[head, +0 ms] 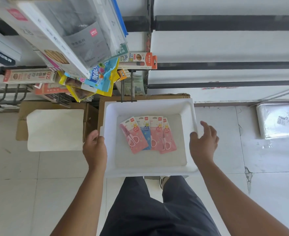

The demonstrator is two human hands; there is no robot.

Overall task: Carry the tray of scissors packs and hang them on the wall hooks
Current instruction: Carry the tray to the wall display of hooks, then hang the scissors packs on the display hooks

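A white foam tray [149, 107] is held out in front of me, above the floor. Several scissors packs [148, 134], pink ones and one blue, lie fanned out on its bottom. My left hand [94, 149] grips the tray's left rim, thumb over the edge. At the right rim my right hand [204, 142] has its thumb on the edge and its fingers spread apart, loose against the outer wall. A pair of black wall hooks [127, 86] juts out just beyond the tray's far edge.
Hanging stationery packs [89, 48] crowd the upper left: rulers, pencil boxes, colourful bags. Cardboard boxes [55, 126] with a white sheet sit on the floor at left. White slatted wall panels [225, 48] run to the right. A plastic-wrapped bundle [279, 120] lies at right.
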